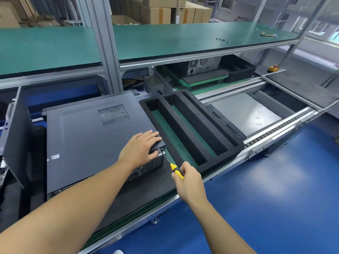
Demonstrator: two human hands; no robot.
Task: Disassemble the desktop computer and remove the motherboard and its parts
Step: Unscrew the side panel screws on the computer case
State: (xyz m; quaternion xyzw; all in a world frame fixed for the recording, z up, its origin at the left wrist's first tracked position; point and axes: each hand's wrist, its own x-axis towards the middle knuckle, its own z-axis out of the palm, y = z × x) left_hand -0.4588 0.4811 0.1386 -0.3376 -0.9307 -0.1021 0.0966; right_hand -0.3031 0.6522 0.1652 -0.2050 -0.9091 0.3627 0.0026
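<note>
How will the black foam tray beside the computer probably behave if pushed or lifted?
The foam tray, mostly open slots, looks light for its size and would probably slide easily. Its long thin walls may bend if lifted by one end. Low and wide, it seems unlikely to tip.

Closed dark-grey desktop computer [88,142] lies flat on its side, seemingly on black foam.

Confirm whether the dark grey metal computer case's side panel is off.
No, the vented side panel covers the dark grey computer case under the left hand.

Foam tray [211,116], cardboard boxes [159,15]
</note>
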